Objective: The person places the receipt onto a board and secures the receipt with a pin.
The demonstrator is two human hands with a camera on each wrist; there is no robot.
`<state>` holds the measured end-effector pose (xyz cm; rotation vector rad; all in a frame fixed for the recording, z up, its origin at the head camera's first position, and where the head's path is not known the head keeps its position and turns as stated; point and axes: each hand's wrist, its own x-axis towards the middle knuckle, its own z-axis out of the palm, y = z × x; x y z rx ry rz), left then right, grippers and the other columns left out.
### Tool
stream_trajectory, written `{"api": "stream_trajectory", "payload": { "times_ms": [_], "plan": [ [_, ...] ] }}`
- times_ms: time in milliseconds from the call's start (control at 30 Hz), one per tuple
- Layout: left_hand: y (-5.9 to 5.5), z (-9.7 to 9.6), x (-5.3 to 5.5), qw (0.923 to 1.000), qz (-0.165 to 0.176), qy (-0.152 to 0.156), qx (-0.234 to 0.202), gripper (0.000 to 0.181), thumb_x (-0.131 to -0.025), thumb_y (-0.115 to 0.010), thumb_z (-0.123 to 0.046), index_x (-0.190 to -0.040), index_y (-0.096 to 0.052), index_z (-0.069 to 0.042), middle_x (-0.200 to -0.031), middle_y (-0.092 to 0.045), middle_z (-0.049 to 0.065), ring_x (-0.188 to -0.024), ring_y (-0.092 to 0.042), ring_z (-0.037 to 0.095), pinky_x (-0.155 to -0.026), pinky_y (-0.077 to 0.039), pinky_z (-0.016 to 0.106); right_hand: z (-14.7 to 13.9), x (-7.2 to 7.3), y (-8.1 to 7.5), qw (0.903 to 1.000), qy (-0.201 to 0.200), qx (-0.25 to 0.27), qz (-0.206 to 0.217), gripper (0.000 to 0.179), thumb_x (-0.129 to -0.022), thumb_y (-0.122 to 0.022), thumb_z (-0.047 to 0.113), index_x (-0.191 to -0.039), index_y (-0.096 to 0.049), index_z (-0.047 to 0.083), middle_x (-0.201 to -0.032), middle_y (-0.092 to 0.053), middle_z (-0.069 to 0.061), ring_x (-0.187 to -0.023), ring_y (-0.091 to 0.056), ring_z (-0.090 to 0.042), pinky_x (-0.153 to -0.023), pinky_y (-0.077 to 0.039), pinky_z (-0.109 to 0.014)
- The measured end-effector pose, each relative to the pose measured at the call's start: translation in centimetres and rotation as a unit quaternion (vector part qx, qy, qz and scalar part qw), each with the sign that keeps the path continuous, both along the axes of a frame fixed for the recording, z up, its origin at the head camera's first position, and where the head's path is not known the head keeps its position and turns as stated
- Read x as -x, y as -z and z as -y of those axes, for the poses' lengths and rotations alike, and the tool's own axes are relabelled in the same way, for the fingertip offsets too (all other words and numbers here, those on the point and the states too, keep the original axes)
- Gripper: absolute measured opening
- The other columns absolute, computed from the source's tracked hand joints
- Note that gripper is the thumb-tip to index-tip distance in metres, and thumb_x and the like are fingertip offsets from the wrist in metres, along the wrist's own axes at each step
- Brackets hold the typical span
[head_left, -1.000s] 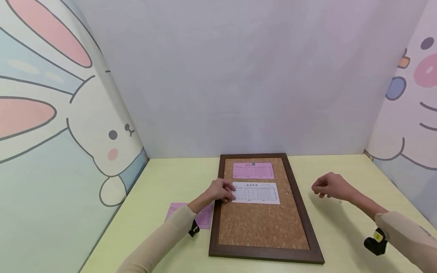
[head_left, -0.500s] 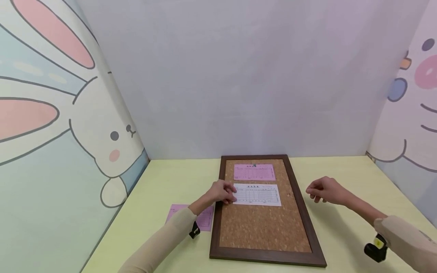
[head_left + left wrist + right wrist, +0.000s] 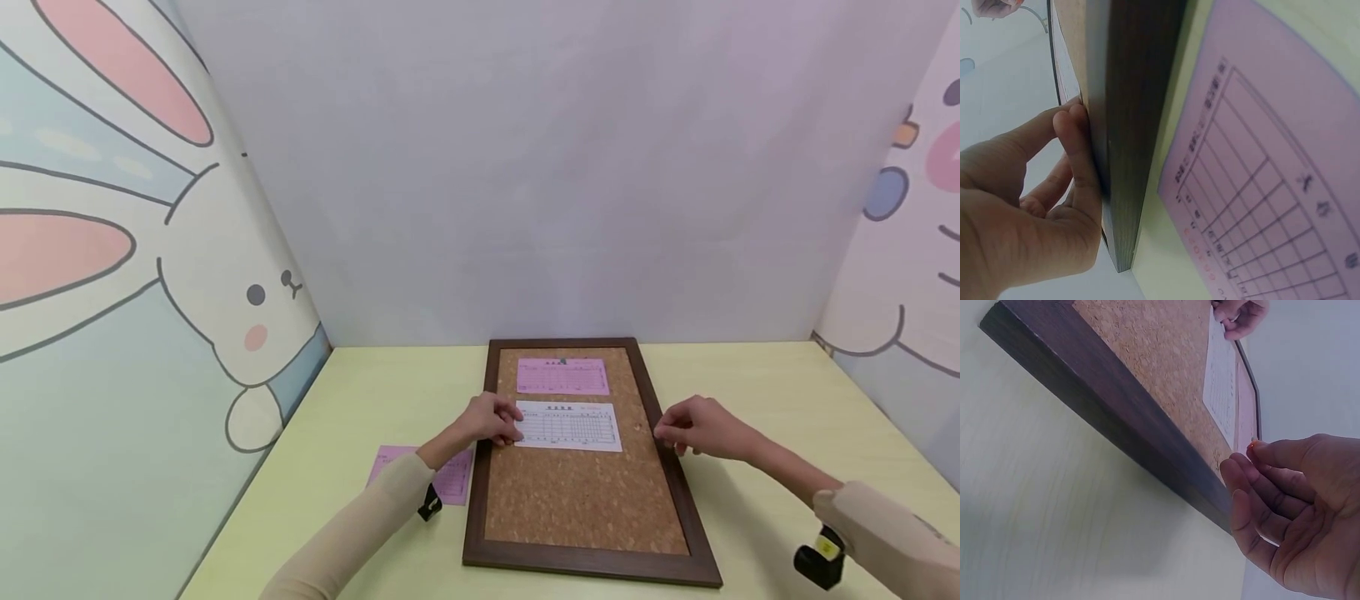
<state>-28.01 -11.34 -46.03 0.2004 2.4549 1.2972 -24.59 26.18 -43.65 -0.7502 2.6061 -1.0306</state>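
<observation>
A white printed form (image 3: 573,426) lies on the cork board (image 3: 592,563). My left hand (image 3: 491,418) holds it by its left edge, thumb and fingertips on the paper beside the dark wooden frame. Just over the board's right frame, my right hand (image 3: 701,427) pinches a small orange-red push pin (image 3: 1252,445) between thumb and fingertip; most of the pin is hidden by the fingers. Above the white form, a pink printed form (image 3: 562,379) is on the board, with a green push pin (image 3: 563,361) at its top edge.
Another pink form (image 3: 453,478) lies on the pale yellow table (image 3: 405,383) left of the board, partly covered by the left forearm. A grey wall (image 3: 525,183) stands behind, with rabbit-patterned panels (image 3: 217,333) at the sides.
My right hand has moved left, from over the table to the board's right frame. The left hand keeps its place on the white form.
</observation>
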Motion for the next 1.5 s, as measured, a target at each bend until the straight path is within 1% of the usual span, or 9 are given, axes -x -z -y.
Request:
{"api": "stream_trajectory", "payload": {
  "times_ms": [167, 367, 533, 667, 800, 967, 1133, 1233, 1500],
  "plan": [
    [0.0, 0.0, 0.0, 1.0000, 0.000, 0.002, -0.004, 0.018, -0.083, -0.082, -0.001, -0.099, -0.074, 0.002, -0.070, -0.065, 0.003, -0.055, -0.061, 0.011, -0.050, -0.053, 0.018, 0.7, -0.1, 0.1, 0.9999, -0.003, 0.000, 0.015, 0.016, -0.099, -0.066, 0.013, -0.089, -0.074, 0.002, -0.072, -0.068, 0.000, -0.062, -0.062, -0.006, -0.051, -0.051, -0.024],
    [-0.1, 0.0, 0.0, 1.0000, 0.000, 0.003, -0.006, 0.018, -0.083, -0.082, 0.000, -0.099, -0.074, 0.002, -0.069, -0.065, 0.003, -0.055, -0.061, 0.011, -0.050, -0.053, 0.019, 1.3, -0.2, 0.8, 0.9997, -0.014, 0.004, 0.019, 0.016, -0.098, -0.067, 0.012, -0.087, -0.074, 0.003, -0.071, -0.068, 0.001, -0.061, -0.060, -0.004, -0.051, -0.050, -0.023],
    [-0.2, -0.2, 0.0, 1.0000, -0.002, 0.006, -0.008, 0.018, -0.083, -0.082, 0.000, -0.099, -0.074, 0.003, -0.069, -0.066, 0.003, -0.055, -0.061, 0.010, -0.050, -0.053, 0.019, 2.0, -0.4, 1.4, 0.9991, -0.026, 0.012, 0.032, 0.014, -0.096, -0.069, 0.013, -0.087, -0.075, 0.004, -0.071, -0.068, 0.001, -0.061, -0.059, -0.004, -0.052, -0.050, -0.022],
    [0.0, -0.2, -0.1, 0.9999, -0.002, 0.008, -0.013, 0.018, -0.082, -0.082, 0.000, -0.098, -0.074, 0.003, -0.068, -0.067, 0.004, -0.054, -0.061, 0.010, -0.050, -0.053, 0.019, 2.7, -0.5, 1.9, 0.9984, -0.048, 0.006, 0.030, 0.014, -0.095, -0.071, 0.013, -0.084, -0.075, 0.007, -0.069, -0.067, 0.003, -0.060, -0.057, -0.002, -0.052, -0.048, -0.020],
    [0.2, -0.1, -0.2, 0.9999, -0.006, 0.010, -0.011, 0.017, -0.082, -0.082, 0.000, -0.096, -0.073, 0.003, -0.067, -0.068, 0.006, -0.053, -0.060, 0.010, -0.048, -0.051, 0.018, 3.3, -0.5, 2.1, 0.9957, -0.082, 0.011, 0.041, 0.015, -0.095, -0.071, 0.015, -0.081, -0.075, 0.008, -0.067, -0.066, 0.004, -0.059, -0.056, 0.000, -0.053, -0.049, -0.019],
    [0.3, 0.0, -0.3, 0.9998, -0.011, 0.013, -0.012, 0.017, -0.082, -0.082, -0.001, -0.096, -0.073, 0.003, -0.069, -0.070, 0.009, -0.053, -0.060, 0.010, -0.049, -0.052, 0.019, 3.6, -0.6, 2.0, 0.9937, -0.101, 0.005, 0.047, 0.016, -0.094, -0.072, 0.014, -0.080, -0.074, 0.009, -0.066, -0.066, 0.004, -0.059, -0.054, 0.001, -0.052, -0.047, -0.018],
    [0.3, 0.2, -0.2, 0.9998, -0.008, 0.008, -0.014, 0.017, -0.082, -0.082, -0.001, -0.096, -0.073, 0.003, -0.070, -0.070, 0.010, -0.053, -0.061, 0.010, -0.049, -0.052, 0.019, 3.9, -0.5, 1.8, 0.9941, -0.095, -0.003, 0.052, 0.015, -0.094, -0.072, 0.014, -0.080, -0.075, 0.008, -0.067, -0.067, 0.003, -0.059, -0.056, -0.001, -0.052, -0.048, -0.019],
    [0.3, 0.3, -0.1, 0.9998, -0.010, 0.011, -0.016, 0.018, -0.082, -0.082, -0.001, -0.096, -0.073, 0.003, -0.070, -0.070, 0.010, -0.054, -0.061, 0.011, -0.049, -0.052, 0.019, 4.0, -0.5, 1.6, 0.9951, -0.081, -0.007, 0.056, 0.014, -0.094, -0.073, 0.013, -0.081, -0.076, 0.008, -0.067, -0.067, 0.003, -0.059, -0.057, -0.004, -0.052, -0.049, -0.019],
    [0.1, 0.3, -0.1, 0.9998, -0.008, 0.011, -0.015, 0.018, -0.082, -0.082, -0.002, -0.097, -0.073, 0.003, -0.071, -0.071, 0.011, -0.054, -0.061, 0.011, -0.050, -0.053, 0.020, 4.5, -0.3, 1.7, 0.9978, -0.057, -0.022, 0.026, 0.013, -0.092, -0.076, 0.016, -0.080, -0.075, 0.011, -0.066, -0.064, 0.006, -0.056, -0.053, -0.001, -0.051, -0.047, -0.018]
  ]
}}
